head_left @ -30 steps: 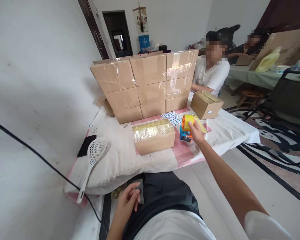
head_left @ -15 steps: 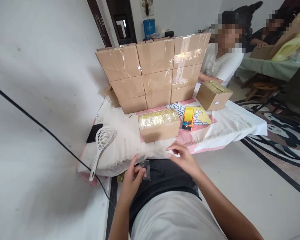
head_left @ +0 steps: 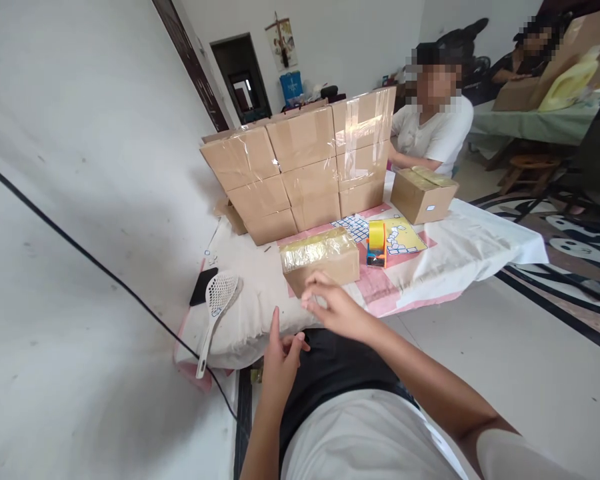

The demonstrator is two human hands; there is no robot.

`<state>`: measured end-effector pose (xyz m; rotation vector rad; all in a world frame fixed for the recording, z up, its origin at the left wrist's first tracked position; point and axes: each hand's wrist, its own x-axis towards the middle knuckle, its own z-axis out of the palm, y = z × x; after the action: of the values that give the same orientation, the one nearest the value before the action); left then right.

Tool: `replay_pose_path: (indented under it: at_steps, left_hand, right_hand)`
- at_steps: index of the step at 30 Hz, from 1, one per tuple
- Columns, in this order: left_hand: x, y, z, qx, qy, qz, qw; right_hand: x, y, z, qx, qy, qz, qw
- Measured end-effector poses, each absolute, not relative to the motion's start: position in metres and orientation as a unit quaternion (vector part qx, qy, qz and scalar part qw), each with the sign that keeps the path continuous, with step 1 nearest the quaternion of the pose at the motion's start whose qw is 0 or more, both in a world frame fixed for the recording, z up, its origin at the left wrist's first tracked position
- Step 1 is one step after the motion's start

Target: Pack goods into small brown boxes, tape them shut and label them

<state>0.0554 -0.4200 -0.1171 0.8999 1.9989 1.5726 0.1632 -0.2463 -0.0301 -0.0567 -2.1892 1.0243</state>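
Observation:
My left hand (head_left: 283, 353) is raised above my lap at the table's near edge, its index finger stretched up and its other fingers loosely bent. No object shows in it. My right hand (head_left: 337, 308) hovers just in front of a small taped carton (head_left: 325, 260), with bent fingers and a gap between thumb and forefinger. It covers part of the carton's front and appears to hold nothing. Shiny yellowish tape covers the carton's top. To its right stands a tape dispenser (head_left: 377, 243) with a yellow roll and an orange-and-blue frame.
Behind the carton rises a wall of taped cardboard boxes (head_left: 307, 160). Another carton (head_left: 425, 197) stands at right, near a seated person (head_left: 430, 127). A white slotted skimmer (head_left: 220, 297) and a dark flat object (head_left: 203, 287) lie at left. A black cable (head_left: 105, 263) crosses the left side.
My right hand has moved left, in front of the carton and closer to my left hand. The clear plastic piece seen by my left hand is no longer visible. The view has shifted.

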Motion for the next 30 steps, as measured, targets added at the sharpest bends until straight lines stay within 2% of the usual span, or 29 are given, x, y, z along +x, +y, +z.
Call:
replay_pose_path:
  at_steps: [3,7,10,13,15,18,20,25,30]
  left_hand:
    - [0.049,-0.410,-0.123,0.308,0.720,0.603,0.154]
    - [0.026,-0.384,-0.110,0.336,0.718,0.609,0.015]
    - [-0.001,-0.350,-0.089,0.388,0.773,0.500,-0.033]
    - [-0.023,-0.318,-0.076,0.423,0.844,0.329,-0.019]
    - [-0.029,-0.307,-0.076,0.420,0.867,0.268,-0.014]
    - [-0.025,-0.308,-0.085,0.412,0.876,0.251,-0.018]
    - [-0.019,-0.315,-0.092,0.409,0.876,0.252,-0.025]
    - [-0.015,-0.326,-0.105,0.412,0.865,0.282,-0.047]
    - [-0.020,-0.317,-0.112,0.411,0.851,0.325,-0.030]
  right_hand:
    - [0.142,-0.203,-0.006,-0.026,-0.836,0.403,0.372]
    - [0.086,-0.144,0.015,-0.074,-0.862,0.416,0.282]
    - [0.043,-0.122,0.013,-0.153,-0.909,0.340,0.185]
    - [0.017,-0.119,0.002,-0.193,-0.930,0.277,0.143]
    - [0.010,-0.118,-0.004,-0.226,-0.931,0.240,0.155]
    - [0.012,-0.102,-0.007,-0.327,-0.905,0.122,0.242]
    - [0.026,-0.073,-0.009,-0.377,-0.878,0.080,0.285]
    - [0.129,0.025,-0.033,-0.488,-0.811,0.130,0.296]
    - [0.249,0.071,-0.084,-0.566,-0.781,0.129,0.232]
